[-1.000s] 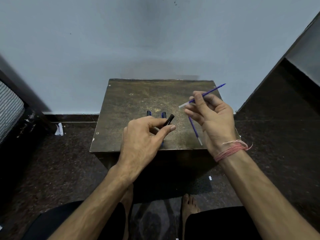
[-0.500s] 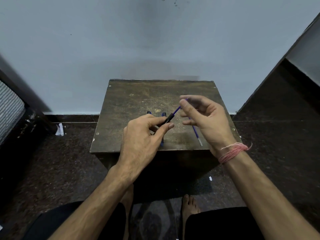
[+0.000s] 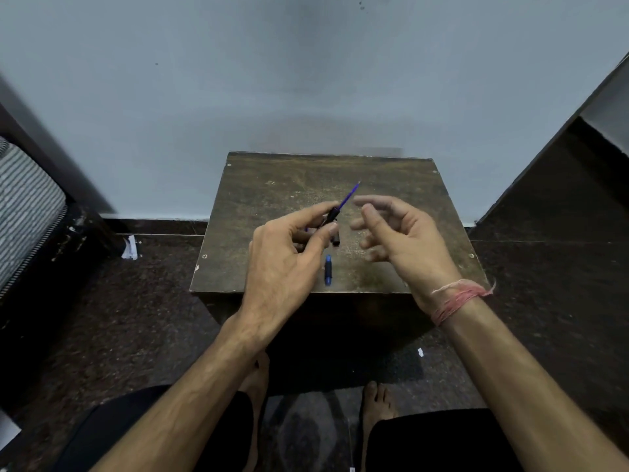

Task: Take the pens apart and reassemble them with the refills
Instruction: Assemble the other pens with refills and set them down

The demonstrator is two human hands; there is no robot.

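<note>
Refill half-seated in the barrel

Refill (image 3: pixel 350 195), blue and thin, stands partly out of the far end of a dark pen barrel (image 3: pixel 331 217), pointing up and away over the table (image 3: pixel 401 185). The left hand (image 3: pixel 286 264) has its grip closed around the barrel, thumb and forefinger pinching near the mouth, holding it above the middle of the table. The right hand (image 3: pixel 405 233) hovers just beside the refill with fingers loosely spread and blurred, holding nothing.

The step looks like seating the refill. Doing it well probably means keeping the barrel steady, pinching the refill close to the mouth and pushing straight along the axis, since so thin a tube would likely bend under a sideways push.

A blue pen piece (image 3: pixel 328 270) lies near the table's front edge, and a dark piece (image 3: pixel 335 239) lies just behind it. The table is small, brown and scuffed, set against a pale blue wall, with dark speckled floor around it and striped fabric far to its left.
</note>
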